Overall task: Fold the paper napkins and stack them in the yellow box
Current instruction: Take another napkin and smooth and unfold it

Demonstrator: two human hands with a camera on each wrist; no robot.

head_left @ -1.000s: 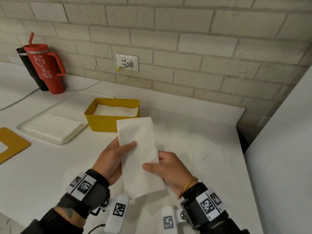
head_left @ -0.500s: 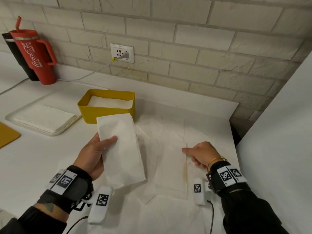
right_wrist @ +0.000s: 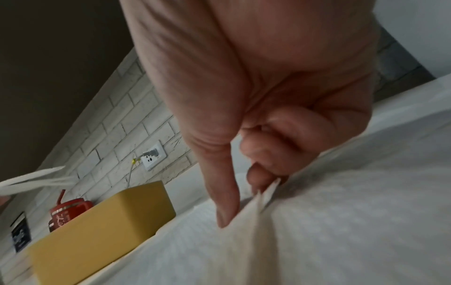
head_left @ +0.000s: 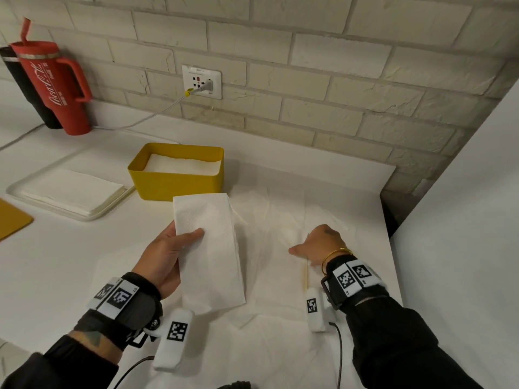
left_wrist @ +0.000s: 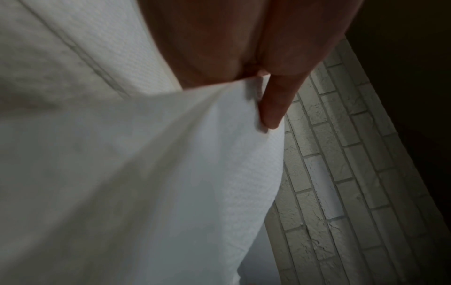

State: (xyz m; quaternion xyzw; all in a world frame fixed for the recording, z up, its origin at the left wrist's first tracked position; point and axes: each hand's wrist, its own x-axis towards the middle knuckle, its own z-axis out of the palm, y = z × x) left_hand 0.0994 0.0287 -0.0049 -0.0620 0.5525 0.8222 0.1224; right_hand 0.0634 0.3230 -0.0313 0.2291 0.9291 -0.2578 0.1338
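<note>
White paper covers most of the middle of the frame: a folded napkin (head_left: 209, 248) held above the surface (head_left: 56, 262) by the left hand (head_left: 165, 256), thumb on top and fingers (left_wrist: 273, 104) underneath, clamped on its left edge. The napkin's upper end sits just in front of the yellow box (head_left: 177, 183), hiding part of the box's lower front wall. Inside the box lies a flat stack of folded white napkins (head_left: 182, 165), below the rim. At lower right the right hand (head_left: 320, 242) rests on unfolded napkins (head_left: 280, 220) spread over the surface; the wrist view shows its thumb and curled fingers (right_wrist: 258, 177) pinching a raised paper edge. At left a pale tray (head_left: 84, 214) carries another pile of white sheets (head_left: 73, 189), and a mustard-coloured board (head_left: 11, 220) pokes in from the left edge. In the upper left a red tumbler (head_left: 56, 82) with white Coca-Cola script stands before a black one (head_left: 16, 80). A wall socket (head_left: 200, 81) with a plugged cable sits in the brick wall at upper centre.
</note>
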